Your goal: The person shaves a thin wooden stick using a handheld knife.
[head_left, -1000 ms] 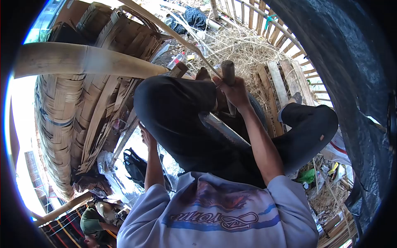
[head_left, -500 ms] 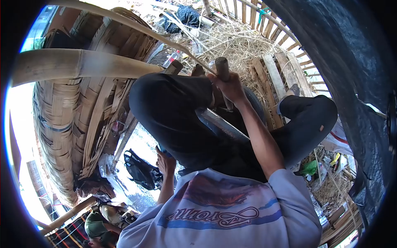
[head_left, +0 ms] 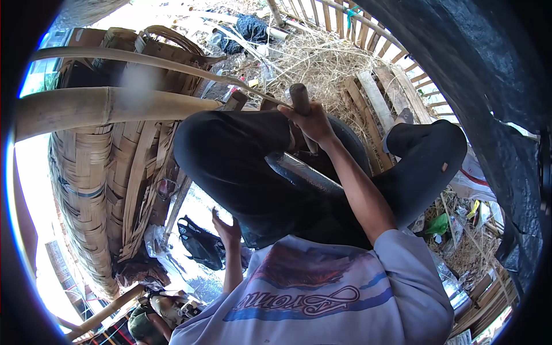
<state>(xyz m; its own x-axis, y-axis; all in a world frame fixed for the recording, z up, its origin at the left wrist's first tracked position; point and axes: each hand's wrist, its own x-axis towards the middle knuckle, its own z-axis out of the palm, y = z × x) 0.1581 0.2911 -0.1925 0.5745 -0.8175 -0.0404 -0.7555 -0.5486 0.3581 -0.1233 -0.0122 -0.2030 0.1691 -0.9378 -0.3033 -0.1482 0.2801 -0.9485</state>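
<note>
My right hand (head_left: 312, 123) is closed round a thick brown wooden handle (head_left: 299, 99), held upright between my bent legs; whatever it belongs to is mostly hidden below. A long thin bamboo strip (head_left: 172, 66) runs from the upper left to the fingers of this hand. Whether the fingers grip the strip or only touch it, I cannot tell. My left hand (head_left: 229, 233) is low beside my left thigh, with the thumb and fingers apart and nothing seen in it. Next to it lies a black bag (head_left: 201, 241). A long greyish piece (head_left: 305, 171) slants across between my legs.
A thick bamboo pole (head_left: 115, 103) juts in from the left above woven bamboo panels (head_left: 83, 190). Straw (head_left: 322, 63) and wooden slats (head_left: 376, 98) lie ahead. A dark plastic sheet (head_left: 460, 69) hangs on the right. Another person (head_left: 146, 325) is at lower left.
My left hand has turned and opened away from my thigh. The bamboo strip sits lower in view as the view shifts; my right hand keeps its hold on the handle.
</note>
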